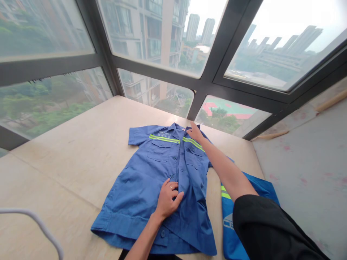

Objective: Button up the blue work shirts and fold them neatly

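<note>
A blue short-sleeved work shirt point(141, 180) lies front up on the pale surface, its collar toward the windows. Yellow-green stripes cross its chest, and the button front is undone along the middle. My left hand point(168, 199), a ring on one finger, is closed on the edge of the front opening at mid-length, thumb on the right panel. Up at the collar, my right hand point(195, 131) pinches the fabric on the right side. My right forearm hides part of the shirt's right shoulder and sleeve.
A brighter blue folded garment point(227, 231) with a yellow-green stripe and white print lies at right, partly under my black sleeve. A white cable point(35, 218) curves in at lower left. Framed windows point(157, 68) border the pale surface point(67, 162); a patterned wall point(306, 173) stands right.
</note>
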A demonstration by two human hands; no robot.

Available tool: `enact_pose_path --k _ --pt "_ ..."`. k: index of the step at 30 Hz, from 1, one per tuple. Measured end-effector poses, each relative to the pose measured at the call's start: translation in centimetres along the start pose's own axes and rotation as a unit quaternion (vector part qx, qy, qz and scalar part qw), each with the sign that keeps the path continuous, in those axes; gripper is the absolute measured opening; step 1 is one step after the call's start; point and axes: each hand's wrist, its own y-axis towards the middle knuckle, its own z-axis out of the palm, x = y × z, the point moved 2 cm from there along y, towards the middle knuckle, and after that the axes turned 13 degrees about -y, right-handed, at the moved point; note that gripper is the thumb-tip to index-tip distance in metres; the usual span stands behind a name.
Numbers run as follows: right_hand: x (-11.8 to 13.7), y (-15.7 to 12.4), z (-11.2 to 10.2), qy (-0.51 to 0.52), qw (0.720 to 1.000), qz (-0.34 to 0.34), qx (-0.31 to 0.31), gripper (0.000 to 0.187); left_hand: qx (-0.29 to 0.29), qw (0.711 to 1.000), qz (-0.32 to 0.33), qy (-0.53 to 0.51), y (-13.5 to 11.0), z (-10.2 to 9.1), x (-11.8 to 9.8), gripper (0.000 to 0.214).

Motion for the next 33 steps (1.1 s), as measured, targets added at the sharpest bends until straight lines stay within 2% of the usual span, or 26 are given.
enact_pose_path --k 5,7,10,14,17,20,22,23,25,28,31,33 --pt "2.9 -5.2 0.7 -0.024 0.996 -0.082 0.019 0.066 -0.015 0.999 0.002 -0.044 -0.1 -0.1 0.4 0.036" --pt "4.2 -8.4 0.3 -0.068 0.991 -0.112 0.037 0.071 -0.024 0.997 -0.016 -0.065 -0.1 -0.3 0.6 0.040" --pt "5.1 -14.0 -0.2 -0.129 0.980 -0.119 0.097 0.073 -0.045 0.991 -0.060 -0.106 0.2 -1.0 0.3 0.044" --pt "4.0 -20.8 -0.3 -0.143 0.976 -0.113 0.119 0.070 -0.074 0.981 -0.120 -0.133 0.7 -2.2 -1.5 0.044" --pt "1.5 -23.7 0.2 -0.140 0.978 -0.087 0.131 0.068 -0.097 0.956 -0.219 -0.170 0.2 -2.9 -3.0 0.050" --pt "-1.5 -24.6 0.8 -0.133 0.977 -0.073 0.152 0.066 -0.094 0.890 -0.339 -0.289 -1.7 -3.1 -3.7 0.055" --pt "-3.1 -24.3 1.0 -0.122 0.976 -0.082 0.162 0.064 -0.096 0.853 -0.382 -0.343 -3.5 -3.0 -3.8 0.056" --pt "-3.8 -24.1 0.9 -0.116 0.976 -0.088 0.164 0.063 -0.103 0.845 -0.395 -0.346 -4.5 -3.0 -3.7 0.057" --pt "-4.7 -23.4 0.7 -0.100 0.976 -0.091 0.169 0.062 -0.109 0.847 -0.410 -0.320 -6.3 -2.9 -3.4 0.060" --pt "-5.0 -22.4 0.1 -0.078 0.979 -0.070 0.176 0.063 -0.098 0.870 -0.402 -0.267 -7.9 -2.4 -3.1 0.063" --pt "-3.7 -22.3 -1.0 -0.051 0.985 -0.067 0.153 0.063 -0.097 0.878 -0.401 -0.243 -8.5 -2.2 -3.0 0.063" --pt "-2.2 -23.5 -1.8 -0.031 0.989 -0.077 0.121 0.061 -0.103 0.881 -0.398 -0.233 -8.8 -2.2 -2.8 0.065"
